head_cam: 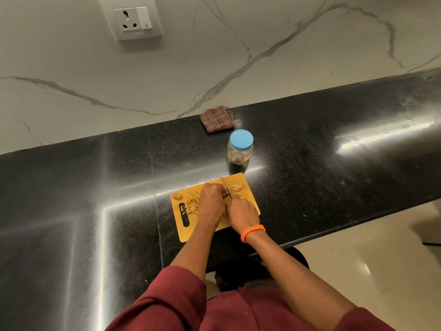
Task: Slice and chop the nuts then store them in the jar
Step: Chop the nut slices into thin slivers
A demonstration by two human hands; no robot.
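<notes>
Pale nut slivers [192,204] heaped on left of wooden board [248,201]. Left hand [212,201] curled over nut; right hand [241,212] gripped knife [226,186]. Capped jar [240,147] beyond board.

Person wore a maroon garment with loose sleeves [171,297] pushed up near the elbows; forearms bare. Orange braided band [253,232] circled the right wrist. Left wrist unadorned.

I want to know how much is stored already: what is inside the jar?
The jar stands shut under its blue lid. Through the clear wall a few pale pieces show near the bottom; what they are cannot be told.
</notes>
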